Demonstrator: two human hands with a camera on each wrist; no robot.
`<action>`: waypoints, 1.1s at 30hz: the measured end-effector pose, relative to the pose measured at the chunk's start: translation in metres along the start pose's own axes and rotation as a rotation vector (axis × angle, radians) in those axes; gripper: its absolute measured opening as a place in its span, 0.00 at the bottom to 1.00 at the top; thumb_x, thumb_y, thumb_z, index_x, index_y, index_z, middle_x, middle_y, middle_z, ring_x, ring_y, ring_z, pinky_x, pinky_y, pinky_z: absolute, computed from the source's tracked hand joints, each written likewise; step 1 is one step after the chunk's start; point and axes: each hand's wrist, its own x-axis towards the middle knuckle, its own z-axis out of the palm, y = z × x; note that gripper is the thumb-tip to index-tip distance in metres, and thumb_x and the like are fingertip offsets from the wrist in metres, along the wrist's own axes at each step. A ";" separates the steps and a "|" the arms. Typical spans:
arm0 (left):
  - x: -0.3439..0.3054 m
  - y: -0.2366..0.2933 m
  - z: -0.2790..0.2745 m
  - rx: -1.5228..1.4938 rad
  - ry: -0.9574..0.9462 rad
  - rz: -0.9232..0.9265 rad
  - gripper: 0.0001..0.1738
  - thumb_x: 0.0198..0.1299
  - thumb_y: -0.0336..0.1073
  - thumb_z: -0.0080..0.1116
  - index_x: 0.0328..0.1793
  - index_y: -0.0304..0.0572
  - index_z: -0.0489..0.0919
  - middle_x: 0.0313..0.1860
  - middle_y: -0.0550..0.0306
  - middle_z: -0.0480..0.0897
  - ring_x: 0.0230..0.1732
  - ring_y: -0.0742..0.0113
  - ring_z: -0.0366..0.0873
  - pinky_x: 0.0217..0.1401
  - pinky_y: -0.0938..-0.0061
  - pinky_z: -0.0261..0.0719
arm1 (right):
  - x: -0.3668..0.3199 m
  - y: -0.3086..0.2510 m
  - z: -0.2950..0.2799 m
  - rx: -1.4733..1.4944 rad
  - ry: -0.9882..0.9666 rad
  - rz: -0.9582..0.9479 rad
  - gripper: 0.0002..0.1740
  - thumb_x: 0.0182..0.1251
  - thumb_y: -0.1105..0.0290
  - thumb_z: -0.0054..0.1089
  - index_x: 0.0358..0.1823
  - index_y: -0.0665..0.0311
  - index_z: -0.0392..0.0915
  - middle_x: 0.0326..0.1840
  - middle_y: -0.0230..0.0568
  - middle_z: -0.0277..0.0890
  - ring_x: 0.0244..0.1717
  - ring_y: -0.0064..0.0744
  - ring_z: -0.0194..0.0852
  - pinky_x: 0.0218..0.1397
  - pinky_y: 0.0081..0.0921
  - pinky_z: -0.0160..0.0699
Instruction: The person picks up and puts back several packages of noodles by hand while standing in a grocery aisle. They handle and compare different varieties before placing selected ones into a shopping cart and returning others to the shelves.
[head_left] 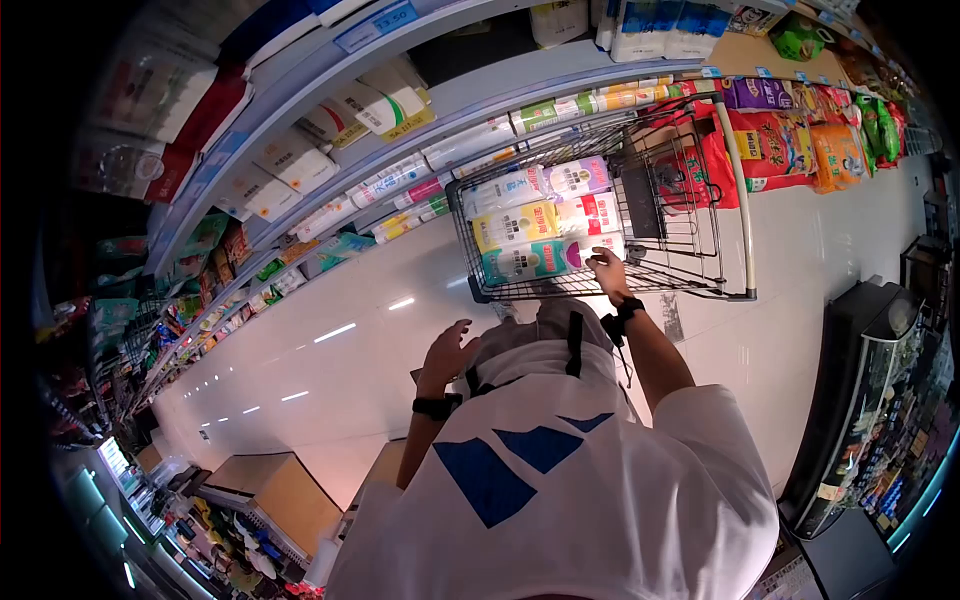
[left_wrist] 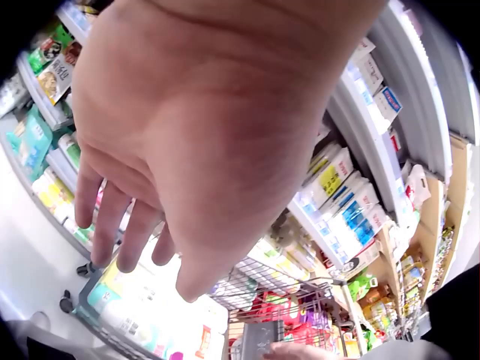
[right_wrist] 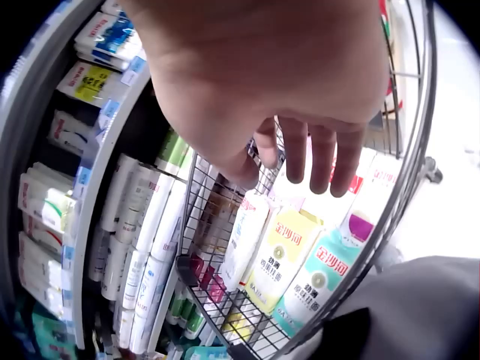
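A wire shopping cart (head_left: 470, 272) stands against the shelf, with several noodle packs lying in its basket. Among them are a yellow pack (right_wrist: 279, 259), a teal pack (right_wrist: 319, 274) and a white pack (right_wrist: 246, 234). Over the near side of the cart, my right hand (head_left: 608, 275) reaches in with loosely bent fingers, close above a white pack with a purple spot (head_left: 590, 250). Nothing shows in its grasp. My left hand (head_left: 447, 360) hangs in front of my body, left of the cart, its fingers relaxed and the palm bare in the left wrist view.
Shelves (head_left: 300, 200) with paper-wrapped goods run along the far side, right behind the cart. Red and orange bags (head_left: 775, 150) line the floor beyond the cart handle (head_left: 740, 190). A dark display case (head_left: 850, 390) stands at right, a wooden box (head_left: 270, 500) at lower left.
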 end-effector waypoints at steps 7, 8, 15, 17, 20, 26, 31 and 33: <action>-0.020 -0.047 0.077 -0.250 0.086 -0.346 0.24 0.68 0.41 0.66 0.65 0.35 0.79 0.57 0.43 0.86 0.55 0.55 0.86 0.58 0.64 0.83 | 0.174 0.082 0.092 0.361 -0.167 0.361 0.22 0.64 0.63 0.71 0.57 0.59 0.77 0.49 0.34 0.78 0.51 0.31 0.77 0.55 0.39 0.79; -0.032 -0.059 0.090 -0.254 0.093 -0.373 0.24 0.68 0.41 0.66 0.65 0.34 0.79 0.57 0.43 0.86 0.55 0.56 0.86 0.58 0.65 0.83 | 0.192 0.085 0.112 0.455 -0.172 0.437 0.18 0.64 0.63 0.72 0.53 0.58 0.79 0.47 0.32 0.78 0.50 0.30 0.77 0.56 0.39 0.78; -0.061 -0.073 0.105 -0.419 0.090 -0.681 0.22 0.71 0.40 0.62 0.66 0.36 0.78 0.55 0.49 0.86 0.55 0.63 0.84 0.56 0.70 0.81 | 0.236 0.046 0.222 1.056 0.119 0.578 0.16 0.59 0.67 0.77 0.46 0.56 0.80 0.41 0.29 0.80 0.47 0.26 0.76 0.53 0.31 0.74; -0.062 -0.069 0.106 -0.484 0.123 -0.739 0.22 0.72 0.40 0.61 0.67 0.37 0.78 0.55 0.50 0.87 0.54 0.64 0.84 0.54 0.71 0.80 | 0.226 0.013 0.240 1.041 0.180 0.559 0.22 0.58 0.68 0.77 0.53 0.56 0.79 0.48 0.31 0.80 0.48 0.27 0.75 0.54 0.32 0.74; -0.059 -0.059 0.106 -0.508 0.126 -0.725 0.21 0.73 0.39 0.59 0.67 0.38 0.78 0.55 0.52 0.87 0.55 0.65 0.84 0.53 0.71 0.80 | 0.249 0.015 0.258 0.993 0.361 0.424 0.32 0.58 0.72 0.77 0.65 0.50 0.74 0.56 0.33 0.81 0.56 0.36 0.78 0.55 0.37 0.78; -0.058 -0.051 0.111 -0.568 0.148 -0.725 0.20 0.74 0.39 0.58 0.67 0.39 0.77 0.56 0.52 0.87 0.54 0.66 0.85 0.53 0.71 0.81 | 0.260 0.005 0.240 0.946 0.325 0.491 0.34 0.57 0.74 0.77 0.65 0.51 0.72 0.56 0.35 0.81 0.52 0.39 0.80 0.45 0.45 0.83; -0.059 -0.051 0.116 -0.564 0.141 -0.721 0.21 0.74 0.40 0.57 0.68 0.39 0.76 0.57 0.52 0.87 0.54 0.66 0.85 0.54 0.71 0.81 | 0.260 0.007 0.245 0.911 0.380 0.362 0.35 0.54 0.76 0.77 0.64 0.55 0.72 0.56 0.36 0.81 0.54 0.39 0.80 0.51 0.45 0.84; -0.063 -0.050 0.116 -0.572 0.147 -0.735 0.21 0.74 0.40 0.57 0.68 0.39 0.76 0.57 0.53 0.87 0.54 0.66 0.85 0.54 0.71 0.81 | 0.257 0.007 0.249 0.836 0.491 0.422 0.35 0.52 0.78 0.78 0.62 0.59 0.72 0.56 0.38 0.81 0.52 0.39 0.80 0.50 0.42 0.83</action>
